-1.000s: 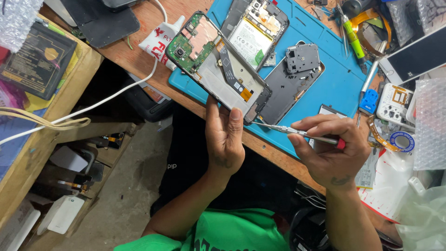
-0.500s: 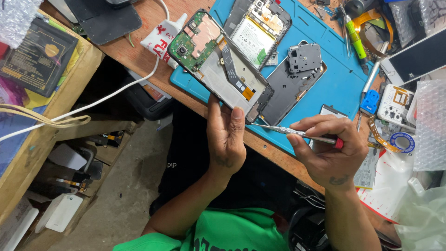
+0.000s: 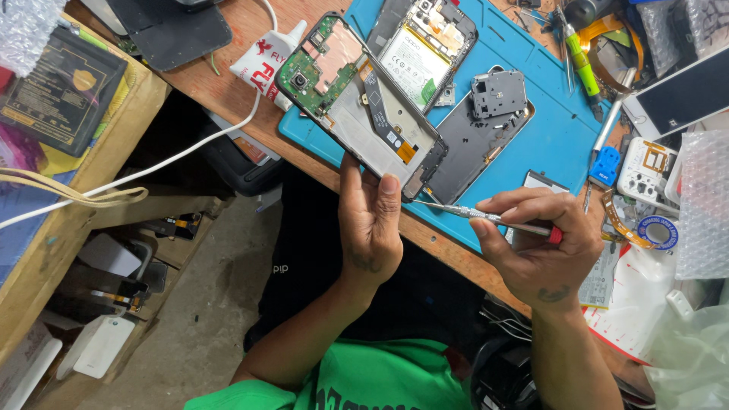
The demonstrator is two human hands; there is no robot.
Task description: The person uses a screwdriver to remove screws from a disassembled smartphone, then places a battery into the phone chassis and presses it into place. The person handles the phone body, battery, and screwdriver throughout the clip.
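Above the worn, matt wood bench point(image 3: 228, 83) lies a smooth blue rubbery mat point(image 3: 554, 144). On it, the phone frame point(image 3: 361, 106) shows dull grey metal and green circuit board; the screwdriver point(image 3: 486, 219) is shiny steel.

Lighting even and bright from above, blue mat point(image 3: 547, 144) and bench sharply rendered, mild glare on bubble wrap point(image 3: 702, 205), deep shadow beneath the bench, slight wide-angle stretch at frame edges, no motion blur.
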